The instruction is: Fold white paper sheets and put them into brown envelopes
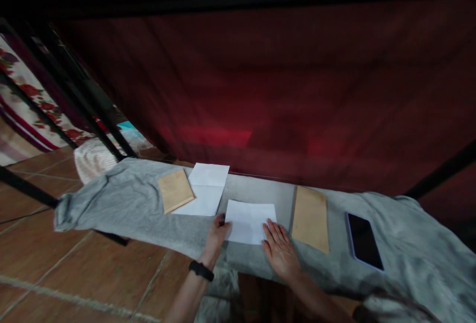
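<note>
A white sheet of paper [248, 219], apparently folded in half, lies on the grey cloth in front of me. My left hand [218, 230] is closed at its left edge, thumb on the paper; a small dark spot at the fingertips is too unclear to name. My right hand [279, 248] lies flat on the lower right corner, fingers stretched out. To the left, a second white sheet [208, 189] with a crosswise crease lies partly under a brown envelope [176, 190]. Right of my right hand rests another brown envelope [310, 219].
A phone [364, 241] in a light purple case lies on the right part of the grey cloth [137, 204] covering the narrow surface. Behind hangs a dark red curtain [282, 90]. Black metal bars [89, 110] stand at the left, above the tiled floor [55, 258].
</note>
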`<state>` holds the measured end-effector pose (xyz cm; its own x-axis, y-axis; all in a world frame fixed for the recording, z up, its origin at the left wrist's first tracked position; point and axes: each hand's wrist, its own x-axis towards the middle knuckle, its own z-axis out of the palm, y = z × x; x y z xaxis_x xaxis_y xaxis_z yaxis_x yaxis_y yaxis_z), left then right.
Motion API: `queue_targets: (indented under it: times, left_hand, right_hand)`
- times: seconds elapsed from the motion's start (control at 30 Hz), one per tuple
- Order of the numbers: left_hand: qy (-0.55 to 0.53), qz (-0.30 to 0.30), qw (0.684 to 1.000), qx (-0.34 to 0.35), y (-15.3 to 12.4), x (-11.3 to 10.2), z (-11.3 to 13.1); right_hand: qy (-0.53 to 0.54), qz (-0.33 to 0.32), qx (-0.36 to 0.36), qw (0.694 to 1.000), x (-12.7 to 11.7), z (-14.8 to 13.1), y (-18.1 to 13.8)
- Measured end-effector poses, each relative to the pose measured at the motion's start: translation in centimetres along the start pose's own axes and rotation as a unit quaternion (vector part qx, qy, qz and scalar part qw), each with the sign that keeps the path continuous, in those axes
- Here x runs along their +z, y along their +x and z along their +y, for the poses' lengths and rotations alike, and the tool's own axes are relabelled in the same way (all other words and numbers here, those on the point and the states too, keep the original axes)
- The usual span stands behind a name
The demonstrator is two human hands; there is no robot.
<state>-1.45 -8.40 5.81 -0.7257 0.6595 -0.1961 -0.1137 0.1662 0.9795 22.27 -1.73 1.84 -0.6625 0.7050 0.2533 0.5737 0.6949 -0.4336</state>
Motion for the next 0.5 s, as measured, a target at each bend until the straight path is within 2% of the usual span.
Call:
queue_targets:
  times: [0.13, 0.23, 0.3, 0.37, 0.43, 0.5]
  left_hand:
    - [-0.04, -0.028, 0.999, -0.007, -1.6, 0.0, 1.4]
    - [-0.062, -0.036, 0.997, -0.004, -2.8, 0.8, 3.3]
    - [-0.084, -0.059, 0.995, 0.004, -3.6, 1.6, 4.8]
    - [-0.109, -0.099, 0.989, 0.011, -4.4, 2.4, 6.2]
    - [-0.125, -0.119, 0.985, 0.012, -5.1, 2.9, 6.9]
    - [-0.12, -0.085, 0.989, -0.004, -5.6, 3.3, 6.6]
  right_hand:
    - [-0.008, -0.019, -0.034, 0.999, -0.9, -1.2, 0.0]
    - [0.01, -0.018, -0.045, 0.999, -1.5, -2.9, 0.6]
    - [0.057, -0.008, -0.032, 0.998, -2.0, -4.0, 1.4]
    - [0.148, 0.015, 0.01, 0.989, -2.8, -4.8, 2.3]
    - [0.287, 0.053, 0.084, 0.953, -4.0, -5.1, 3.2]
    - [0.433, 0.09, 0.18, 0.879, -5.4, -5.2, 3.8]
